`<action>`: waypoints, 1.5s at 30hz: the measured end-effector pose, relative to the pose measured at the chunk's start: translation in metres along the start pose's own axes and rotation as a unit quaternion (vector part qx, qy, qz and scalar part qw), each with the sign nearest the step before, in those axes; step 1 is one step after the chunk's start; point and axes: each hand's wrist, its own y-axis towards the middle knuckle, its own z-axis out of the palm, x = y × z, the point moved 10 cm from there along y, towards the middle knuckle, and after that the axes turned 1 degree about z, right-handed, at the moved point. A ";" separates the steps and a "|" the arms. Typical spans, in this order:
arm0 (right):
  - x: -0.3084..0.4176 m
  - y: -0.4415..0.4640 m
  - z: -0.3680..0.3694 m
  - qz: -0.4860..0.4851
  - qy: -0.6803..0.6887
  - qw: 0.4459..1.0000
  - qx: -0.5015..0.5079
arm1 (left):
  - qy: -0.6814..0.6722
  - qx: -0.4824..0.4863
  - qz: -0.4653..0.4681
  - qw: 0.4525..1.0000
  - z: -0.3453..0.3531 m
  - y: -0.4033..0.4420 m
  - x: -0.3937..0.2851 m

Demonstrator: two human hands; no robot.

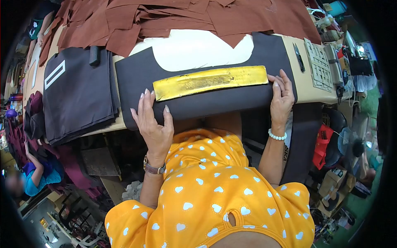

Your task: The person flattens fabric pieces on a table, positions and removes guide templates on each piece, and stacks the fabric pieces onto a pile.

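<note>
A long, slightly curved yellow strip (211,82), worn and darkly smudged along its middle, lies on dark fabric (198,106) at the table's front edge. My left hand (153,124) rests on the fabric by the strip's left end, fingers spread and fingertips close against that end. At the opposite end is my right hand (282,97), its fingers bent but apart, with fingertips at the strip's right edge. Neither hand is closed around anything. The fabric has a wide curved cut-out at the back and hangs over the table edge.
Brown fabric pieces (173,18) are heaped along the back. To the left lies a stack of dark fabric (78,91) with a white rectangular frame (55,75) and a dark block (94,56). A black cutter (298,57) and a slotted template sheet (318,64) lie right. Another person (41,173) is at far left.
</note>
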 end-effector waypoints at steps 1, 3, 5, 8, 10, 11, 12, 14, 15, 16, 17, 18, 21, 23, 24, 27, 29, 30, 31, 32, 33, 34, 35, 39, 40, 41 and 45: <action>-0.001 0.000 0.000 -0.003 0.003 1.000 0.001 | 0.002 0.002 0.000 1.000 0.001 0.001 0.000; -0.001 0.001 -0.001 -0.002 0.003 1.000 0.000 | 0.015 -0.004 0.007 1.000 0.000 0.002 -0.002; 0.003 0.003 -0.005 0.007 -0.003 1.000 -0.005 | 0.031 -0.016 0.001 0.999 -0.005 0.007 0.001; 0.010 0.031 -0.023 -0.040 -0.082 0.995 -0.050 | 0.077 -0.051 -0.032 0.995 -0.022 0.026 0.019; 0.000 0.064 -0.029 -0.064 -0.154 0.984 -0.054 | 0.085 -0.072 -0.026 0.993 -0.028 0.045 0.045; -0.003 0.081 -0.029 -0.076 -0.189 0.977 -0.057 | 0.081 -0.069 -0.047 0.993 -0.029 0.055 0.057; -0.006 0.097 -0.024 -0.069 -0.251 0.964 -0.058 | 0.119 -0.068 -0.038 0.990 -0.028 0.066 0.061; -0.010 0.122 -0.014 -0.053 -0.368 0.927 -0.055 | 0.198 -0.064 -0.022 0.978 -0.021 0.085 0.067; -0.012 0.130 -0.010 -0.026 -0.368 0.929 -0.042 | 0.200 -0.076 -0.005 0.977 -0.018 0.091 0.066; -0.014 0.136 -0.007 0.001 -0.367 0.930 -0.027 | 0.203 -0.087 0.010 0.975 -0.013 0.095 0.065; -0.017 0.138 -0.002 0.029 -0.366 0.930 -0.010 | 0.207 -0.096 0.026 0.973 -0.012 0.098 0.063; -0.020 0.139 0.001 0.037 -0.344 0.938 0.000 | 0.166 -0.103 0.032 0.980 -0.014 0.101 0.061; -0.031 0.142 0.001 0.020 -0.279 0.960 -0.006 | 0.095 -0.059 -0.016 0.994 -0.008 0.106 0.072; -0.024 0.137 -0.004 -0.045 -0.239 0.968 -0.062 | 0.054 -0.093 -0.009 0.994 -0.016 0.106 0.068; -0.014 0.128 -0.008 -0.089 -0.198 0.971 -0.098 | 0.024 -0.109 -0.011 0.994 -0.021 0.106 0.066; 0.004 0.124 -0.015 -0.131 -0.157 0.967 -0.151 | -0.027 -0.154 0.015 0.988 -0.034 0.110 0.055; 0.012 0.130 -0.013 -0.135 -0.168 0.964 -0.157 | -0.048 -0.161 0.012 0.986 -0.037 0.116 0.053; 0.015 0.134 -0.012 -0.147 -0.173 0.960 -0.162 | -0.042 -0.163 0.014 0.986 -0.037 0.121 0.050; 0.018 0.137 -0.010 -0.159 -0.177 0.957 -0.166 | -0.030 -0.161 0.023 0.986 -0.035 0.126 0.049; 0.018 0.141 -0.006 -0.125 -0.192 0.962 -0.147 | -0.018 -0.159 0.032 0.987 -0.031 0.132 0.050; 0.022 0.140 -0.003 -0.168 -0.214 0.950 -0.153 | -0.005 -0.155 0.040 0.987 -0.029 0.135 0.050; 0.020 0.141 0.002 -0.209 -0.235 0.936 -0.158 | 0.007 -0.104 0.012 0.994 -0.020 0.139 0.057; 0.031 0.136 0.007 -0.250 -0.256 0.920 -0.163 | 0.053 -0.136 0.054 0.988 -0.026 0.136 0.047; 0.043 0.107 -0.004 -0.223 -0.257 0.931 -0.133 | 0.107 -0.143 0.098 0.979 -0.038 0.107 0.019; 0.039 0.098 -0.005 -0.195 -0.234 0.947 -0.106 | 0.082 -0.130 0.094 0.984 -0.039 0.097 0.014; 0.035 0.086 -0.006 -0.161 -0.201 0.963 -0.082 | 0.058 -0.117 0.090 0.987 -0.037 0.087 0.009; 0.024 0.039 0.010 -0.070 -0.122 0.990 -0.011 | 0.048 -0.032 0.068 0.996 -0.009 0.051 -0.006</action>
